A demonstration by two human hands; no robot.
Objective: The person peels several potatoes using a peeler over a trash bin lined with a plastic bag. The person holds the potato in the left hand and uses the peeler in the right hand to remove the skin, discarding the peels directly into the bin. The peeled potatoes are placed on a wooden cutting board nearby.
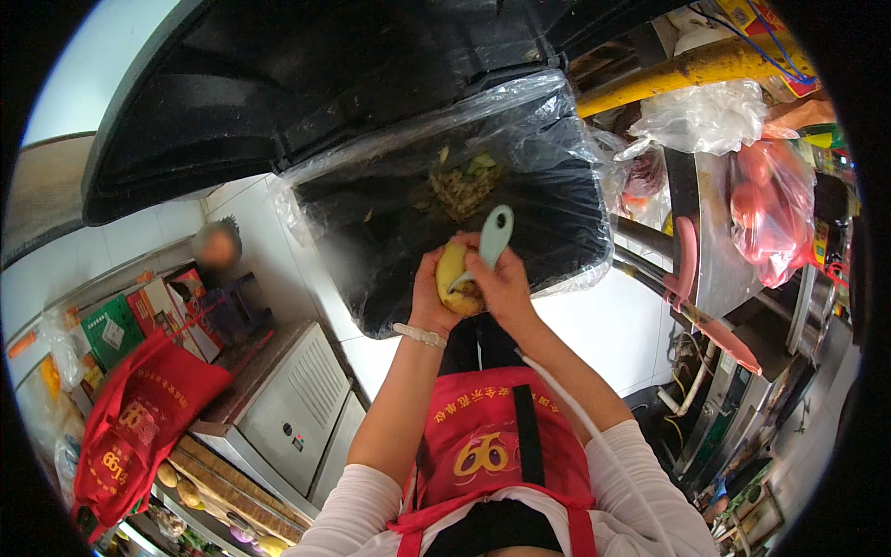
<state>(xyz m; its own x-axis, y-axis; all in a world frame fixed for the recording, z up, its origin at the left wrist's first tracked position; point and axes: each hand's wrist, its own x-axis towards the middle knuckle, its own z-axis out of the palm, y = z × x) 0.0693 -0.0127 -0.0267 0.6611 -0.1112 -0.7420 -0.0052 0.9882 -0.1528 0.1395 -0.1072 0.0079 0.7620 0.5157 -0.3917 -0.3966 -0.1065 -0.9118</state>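
My left hand (429,299) grips a yellow potato (451,268), largely peeled, with darker patches near its lower end. In my right hand (508,287) is a pale green-handled peeler (495,237); its head lies against the potato's side. Both hands are over the near edge of a black waste bin (390,278) lined with a clear plastic bag (557,90). Down inside the bin lies a small heap of peelings and scraps (465,184). Fingers hide parts of the potato and the peeler.
The black bin lid (313,63) stands raised behind the opening. To the left are a metal appliance (299,390) and a hanging red apron (139,425). At right, a pink-handled tool (686,264) and a bag of red produce (766,209) sit by a metal counter (717,250).
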